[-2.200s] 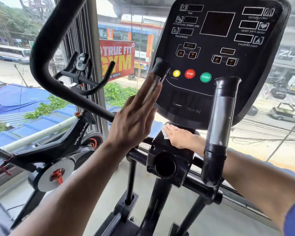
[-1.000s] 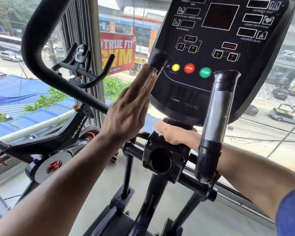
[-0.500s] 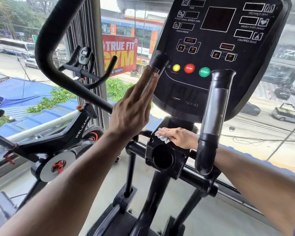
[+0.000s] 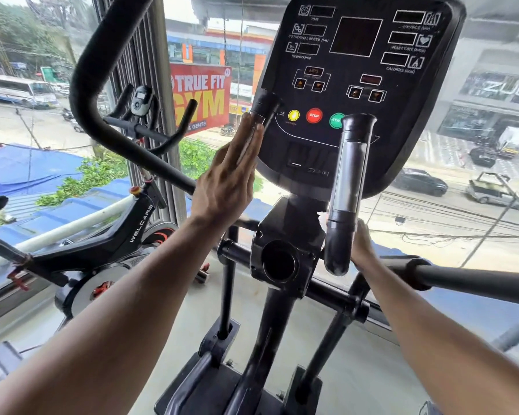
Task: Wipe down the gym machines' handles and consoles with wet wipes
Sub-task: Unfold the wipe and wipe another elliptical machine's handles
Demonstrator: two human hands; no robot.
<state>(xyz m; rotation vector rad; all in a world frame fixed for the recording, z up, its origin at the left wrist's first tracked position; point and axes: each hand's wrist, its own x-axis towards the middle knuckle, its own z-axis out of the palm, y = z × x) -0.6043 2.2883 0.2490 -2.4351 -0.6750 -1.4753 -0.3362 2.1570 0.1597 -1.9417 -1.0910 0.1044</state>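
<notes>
Wiping behind right pulse grip, left hand bracing

Right hand (image 4: 360,245) sits mostly hidden behind the right pulse grip (image 4: 346,187); whether it clasps the wet wipe (image 4: 321,216), visible only as a white scrap beside the grip's lower collar, cannot be told. Left hand (image 4: 226,178) lies flat, fingers straight, against the left pulse grip (image 4: 261,110). Wrap the wipe round the collar and draw upward along the metal sleeve. Console (image 4: 357,70) above appears not yet reached.

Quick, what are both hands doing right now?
Left hand: open, fingers straight against the left grip.
Right hand: mostly hidden behind the right grip; cannot tell.
</notes>
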